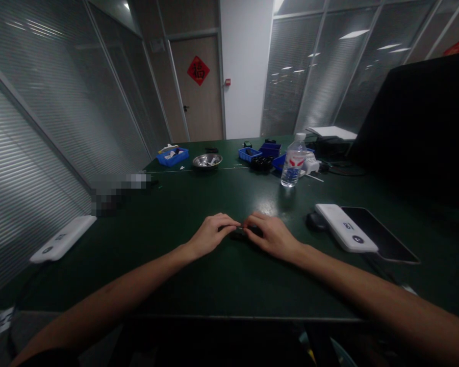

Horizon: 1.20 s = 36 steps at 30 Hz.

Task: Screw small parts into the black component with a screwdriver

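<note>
Over the middle of a dark green table point(199, 290), my left hand point(214, 233) and my right hand point(266, 233) meet with their fingertips almost touching. Between them is a small dark object point(238, 232), low at the tabletop, its kind too small and dim to make out. The thumb and fingers of my left hand pinch its left side. My right hand's curled fingers close on its right side. Much of the object is hidden by the fingers.
Right of my hands lie a white power bank point(346, 228), a dark tablet point(382, 234) and a black mouse point(316, 220). A water bottle point(294, 162), a metal bowl point(207, 161) and blue baskets point(173, 156) stand farther back. Another white power bank point(63, 238) lies left; a black monitor point(421, 127) stands right.
</note>
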Motion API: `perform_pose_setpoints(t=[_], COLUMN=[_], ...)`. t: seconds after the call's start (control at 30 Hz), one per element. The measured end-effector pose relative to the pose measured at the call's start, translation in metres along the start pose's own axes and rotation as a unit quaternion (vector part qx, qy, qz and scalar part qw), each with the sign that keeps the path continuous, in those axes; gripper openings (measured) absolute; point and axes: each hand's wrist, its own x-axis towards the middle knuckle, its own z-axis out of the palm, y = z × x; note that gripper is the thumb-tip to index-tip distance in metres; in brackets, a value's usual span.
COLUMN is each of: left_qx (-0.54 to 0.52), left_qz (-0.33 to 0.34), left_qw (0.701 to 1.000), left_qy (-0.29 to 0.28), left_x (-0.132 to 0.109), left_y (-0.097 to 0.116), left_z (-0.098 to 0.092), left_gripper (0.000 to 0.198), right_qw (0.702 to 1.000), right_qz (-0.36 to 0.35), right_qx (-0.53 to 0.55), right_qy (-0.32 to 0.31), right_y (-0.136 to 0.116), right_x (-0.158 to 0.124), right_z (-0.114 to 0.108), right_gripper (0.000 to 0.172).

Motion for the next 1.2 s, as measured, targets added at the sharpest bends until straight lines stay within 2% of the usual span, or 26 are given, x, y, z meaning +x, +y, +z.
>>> perform_pose_setpoints(t=[0.13, 0.3, 0.43, 0.5, 0.67, 0.83, 1.03, 1.2], left_qx=[0.01, 0.037, 0.02, 0.044, 0.176, 0.225, 0.226, 0.144], left_qz=[-0.016, -0.033, -0.072, -0.08, -0.049, -0.025, -0.015, 0.025], left_qw=[1.0, 0.999, 0.997, 0.996, 0.983, 0.974, 0.974, 0.989], left_qy=[0.008, -0.011, -0.017, -0.008, -0.005, -0.017, -0.013, 0.011], left_x=[0.004, 0.007, 0.004, 0.001, -0.004, -0.003, -0.004, -0.003], left_y=[-0.006, -0.015, -0.023, -0.025, -0.022, -0.017, -0.018, -0.008], left_z=[-0.001, -0.001, -0.002, -0.005, -0.011, -0.01, -0.009, -0.009], left_gripper=[0.023, 0.02, 0.03, 0.032, 0.031, 0.032, 0.032, 0.032], right_qw=[0.999, 0.996, 0.994, 0.991, 0.985, 0.984, 0.984, 0.985], right_qz=[0.037, 0.069, 0.091, 0.112, 0.14, 0.146, 0.145, 0.141], right_qx=[-0.03, -0.047, -0.061, -0.075, -0.093, -0.096, -0.096, -0.095], right_qy=[-0.009, -0.007, -0.011, -0.016, -0.03, -0.037, -0.035, -0.035], right_y=[0.001, 0.003, 0.002, 0.001, -0.002, -0.001, 0.002, 0.002], right_x=[0.001, 0.003, 0.002, 0.001, 0.001, 0.002, 0.002, 0.002], right_z=[-0.001, -0.002, -0.004, -0.006, -0.011, -0.01, -0.009, -0.008], right_gripper=[0.015, 0.015, 0.015, 0.015, 0.016, 0.017, 0.018, 0.017])
